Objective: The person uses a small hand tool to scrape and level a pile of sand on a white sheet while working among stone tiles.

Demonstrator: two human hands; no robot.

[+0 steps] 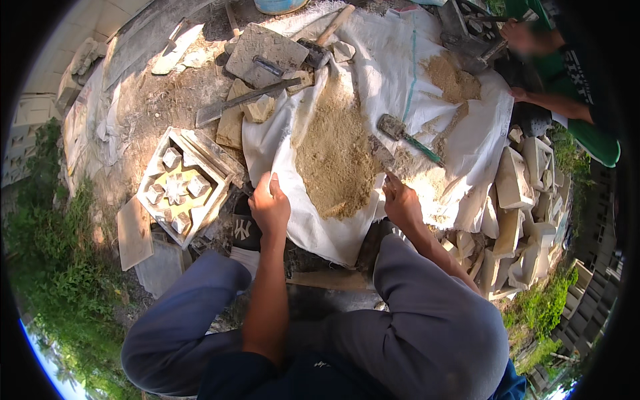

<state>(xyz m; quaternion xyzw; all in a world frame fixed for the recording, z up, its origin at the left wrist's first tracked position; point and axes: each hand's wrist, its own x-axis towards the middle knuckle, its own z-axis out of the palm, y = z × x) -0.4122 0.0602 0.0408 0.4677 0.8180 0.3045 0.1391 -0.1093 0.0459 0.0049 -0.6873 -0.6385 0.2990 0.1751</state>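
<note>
A white woven sheet (pixel 400 80) is spread on the ground before me, with a long heap of tan sand-like powder (pixel 335 157) in its near fold. My left hand (pixel 270 205) is closed at the sheet's left edge, thumb on top, and seems to pinch it. At the heap's right side my right hand (pixel 403 205) is closed, with a flat narrow grey blade (pixel 382 153) running from its fingertips onto the powder. Its grip is partly hidden. A trowel (pixel 392 127) with a green handle lies farther right on the sheet.
A hexagonal mould (pixel 175 183) with raised blocks sits at left beside loose boards (pixel 135 233). Beyond lie a stone slab (pixel 267 57), a hammer (pixel 317 53) and a long flat bar (pixel 247 101). Cast pieces (pixel 517 220) pile up at right. A co-worker's hand (pixel 530 37) shows far right.
</note>
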